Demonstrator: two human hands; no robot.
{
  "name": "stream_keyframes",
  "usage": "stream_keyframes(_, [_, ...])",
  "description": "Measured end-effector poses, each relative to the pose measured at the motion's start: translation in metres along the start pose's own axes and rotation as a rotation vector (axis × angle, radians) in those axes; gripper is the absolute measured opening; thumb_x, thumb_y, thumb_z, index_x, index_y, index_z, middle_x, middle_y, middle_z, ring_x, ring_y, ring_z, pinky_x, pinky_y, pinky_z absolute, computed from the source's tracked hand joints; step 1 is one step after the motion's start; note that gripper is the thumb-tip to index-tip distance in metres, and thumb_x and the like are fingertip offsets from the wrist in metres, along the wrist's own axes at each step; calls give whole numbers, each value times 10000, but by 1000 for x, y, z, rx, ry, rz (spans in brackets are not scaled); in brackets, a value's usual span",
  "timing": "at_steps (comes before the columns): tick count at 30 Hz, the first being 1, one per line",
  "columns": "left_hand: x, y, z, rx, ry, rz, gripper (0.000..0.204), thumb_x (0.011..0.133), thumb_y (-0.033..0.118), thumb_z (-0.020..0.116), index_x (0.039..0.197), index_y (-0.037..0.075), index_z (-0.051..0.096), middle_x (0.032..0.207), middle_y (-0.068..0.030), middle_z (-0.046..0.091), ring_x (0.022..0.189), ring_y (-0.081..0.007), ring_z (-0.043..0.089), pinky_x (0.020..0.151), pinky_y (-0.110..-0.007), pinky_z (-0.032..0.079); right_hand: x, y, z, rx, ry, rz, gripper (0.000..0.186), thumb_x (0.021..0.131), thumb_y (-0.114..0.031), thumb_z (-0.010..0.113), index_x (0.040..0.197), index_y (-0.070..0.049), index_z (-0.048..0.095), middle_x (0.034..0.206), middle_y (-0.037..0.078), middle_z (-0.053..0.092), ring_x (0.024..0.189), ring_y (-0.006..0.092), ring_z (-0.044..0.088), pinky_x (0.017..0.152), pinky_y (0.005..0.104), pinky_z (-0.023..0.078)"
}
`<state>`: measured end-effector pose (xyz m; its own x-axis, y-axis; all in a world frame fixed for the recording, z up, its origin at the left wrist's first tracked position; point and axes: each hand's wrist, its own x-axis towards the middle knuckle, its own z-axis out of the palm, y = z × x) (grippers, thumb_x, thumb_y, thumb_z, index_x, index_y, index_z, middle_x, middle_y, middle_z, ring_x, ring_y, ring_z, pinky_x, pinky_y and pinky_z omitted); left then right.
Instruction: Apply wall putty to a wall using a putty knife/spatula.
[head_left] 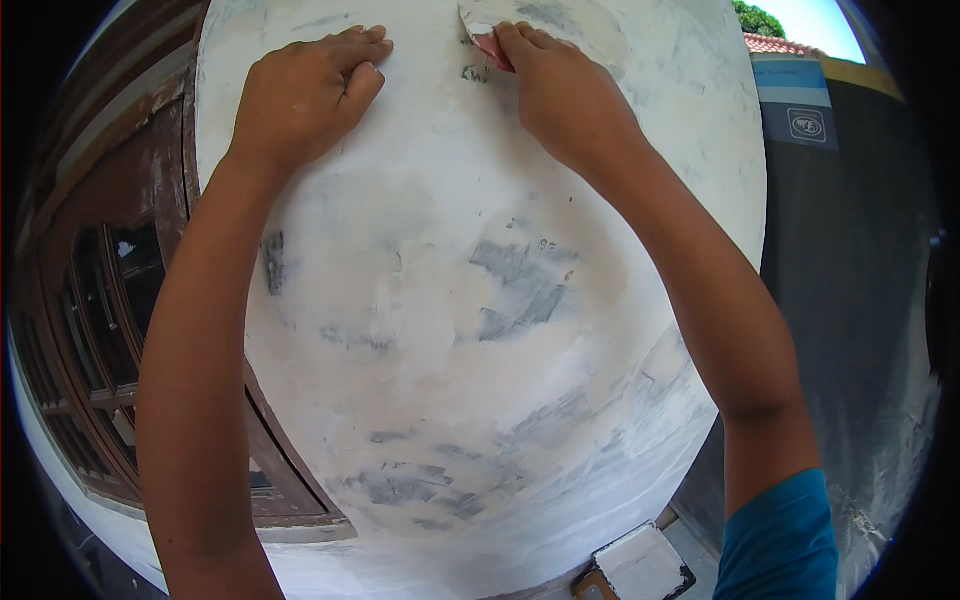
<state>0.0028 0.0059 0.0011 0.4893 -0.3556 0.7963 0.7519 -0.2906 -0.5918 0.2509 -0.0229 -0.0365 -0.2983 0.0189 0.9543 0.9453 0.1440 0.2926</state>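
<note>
A white wall with grey and beige smeared patches fills the middle of the view. High on it, my right hand grips a putty knife, whose red part shows beside my fingers. Its pale, coated blade lies close to the wall, and much of the tool is hidden by my hand. My left hand rests against the wall at upper left. Its fingers bend to the right with the thumb apart, and nothing shows in them.
Left of the wall is a brown wooden window frame with dark panes. On the right hangs a dark sheet with a blue and white band. A white-smeared tray or container sits below, near my right sleeve.
</note>
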Motion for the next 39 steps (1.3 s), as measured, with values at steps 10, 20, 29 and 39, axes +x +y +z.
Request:
stream_keyframes(10, [-7,-4,-2,42,-10,-10,281,879,186,538,1028,107,763,1120,-33,727,1100,-171,673,926,-322,541,-97,-49,-50,182,47,3,313,884,-26,598,1187,-58,669,1111,126,714,963,287,707,827,365,577])
stream_keyframes(20, [-7,-3,2,52,-1,11,278,883,183,541,1036,103,758,1130,-40,724,1115,-178,666,933,-319,539,-97,-5,23,29,135,-40,407,897,-22,509,1299,-3,568,1274,186,629,1163,305,626,907,390,555])
stream_keyframes(29, [-11,-5,-5,39,-14,-13,289,880,180,536,1047,94,755,1130,-46,722,1121,-177,663,935,-324,539,-60,-27,-53,222,11,67,353,865,-14,533,1181,-41,688,898,179,719,739,314,700,719,373,561])
stream_keyframes(39, [-6,-2,-2,36,-35,-18,285,880,179,538,1044,96,757,1131,-48,722,1113,-180,666,936,-325,535,-102,-49,26,22,103,-197,389,901,-58,542,1270,62,555,1307,237,591,1206,328,599,973,374,522])
